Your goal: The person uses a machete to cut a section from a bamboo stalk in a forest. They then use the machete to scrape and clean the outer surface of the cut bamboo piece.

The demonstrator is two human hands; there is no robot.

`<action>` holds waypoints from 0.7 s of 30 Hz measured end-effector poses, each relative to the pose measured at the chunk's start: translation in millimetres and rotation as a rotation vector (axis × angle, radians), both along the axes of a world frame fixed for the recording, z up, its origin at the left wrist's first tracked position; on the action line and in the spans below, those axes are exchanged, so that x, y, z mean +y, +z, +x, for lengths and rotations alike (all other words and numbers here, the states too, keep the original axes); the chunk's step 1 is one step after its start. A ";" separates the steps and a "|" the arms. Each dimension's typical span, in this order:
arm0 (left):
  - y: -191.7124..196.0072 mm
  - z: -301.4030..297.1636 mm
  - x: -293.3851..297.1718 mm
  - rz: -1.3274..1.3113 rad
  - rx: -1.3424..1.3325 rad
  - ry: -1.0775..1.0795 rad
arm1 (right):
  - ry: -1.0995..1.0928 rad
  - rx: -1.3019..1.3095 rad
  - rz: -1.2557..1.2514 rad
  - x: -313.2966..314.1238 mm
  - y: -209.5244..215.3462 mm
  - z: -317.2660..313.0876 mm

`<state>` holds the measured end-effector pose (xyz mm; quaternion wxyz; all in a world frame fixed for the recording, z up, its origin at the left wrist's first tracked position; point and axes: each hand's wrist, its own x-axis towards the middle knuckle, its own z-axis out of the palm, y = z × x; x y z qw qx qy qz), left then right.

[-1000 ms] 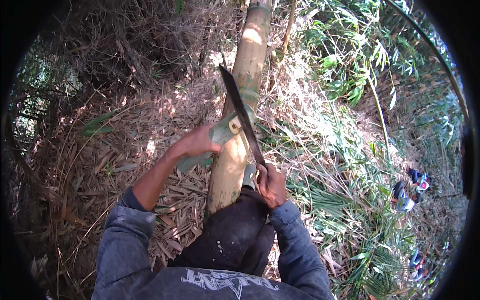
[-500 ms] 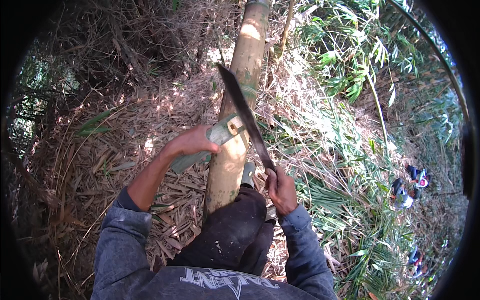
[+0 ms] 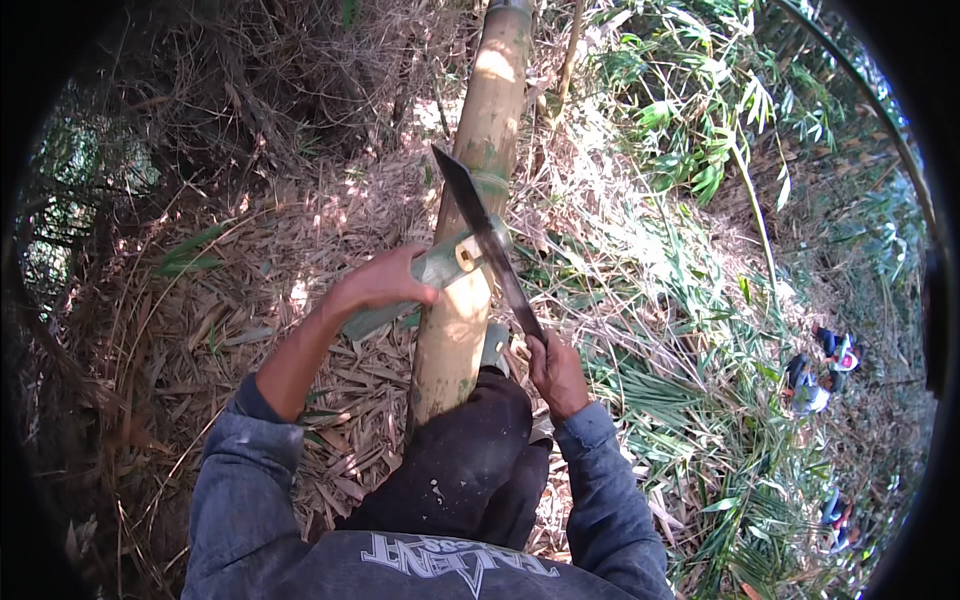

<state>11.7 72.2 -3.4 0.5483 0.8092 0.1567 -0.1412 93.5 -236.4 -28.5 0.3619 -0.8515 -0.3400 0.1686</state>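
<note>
A short green bamboo section (image 3: pixel 436 266) lies crosswise over a thick yellowish bamboo pole (image 3: pixel 490 115). My left hand (image 3: pixel 385 282) grips it from the left side, thumb toward me. Near its right end is a pale cut hole (image 3: pixel 467 254). My right hand (image 3: pixel 558 375) is closed round the handle end of a dark machete (image 3: pixel 464 190). The blade slants up and to the left across the section's right end, just beyond the hole. Whether the edge touches the bamboo I cannot tell.
The pole runs from my dark-trousered leg (image 3: pixel 455 460) away from me. Dry leaf litter (image 3: pixel 260 310) covers the ground, with cut green leaves (image 3: pixel 650 400) on the right. Dense dry brush (image 3: pixel 270 70) stands at far left. Other people (image 3: pixel 815 375) are off to the right.
The machete has shifted slightly left and toward me, its blade now crossing the end of the bamboo section. My left hand and the section have stayed nearly in place.
</note>
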 end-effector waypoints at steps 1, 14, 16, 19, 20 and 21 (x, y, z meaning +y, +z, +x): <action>14.8 -4.5 -13.5 0.186 0.012 0.068 | -0.005 -0.031 0.001 -0.5 0.5 -1.4; 18.3 -13.4 -22.8 0.343 -0.007 0.150 | -0.039 -0.360 -0.082 15.2 -2.9 -21.1; 17.3 -12.1 -22.0 0.285 0.001 0.146 | -0.045 -0.325 -0.055 15.4 -1.6 -22.4; 4.0 -13.6 -15.5 0.187 -0.021 0.156 | -0.020 -0.345 -0.047 14.7 -3.6 -22.5; -2.8 -14.6 -13.5 0.203 -0.027 0.157 | -0.021 -0.364 -0.031 15.4 -3.9 -23.5; -4.9 -14.3 -13.7 0.216 -0.032 0.157 | -0.022 -0.380 -0.017 15.6 -4.9 -25.2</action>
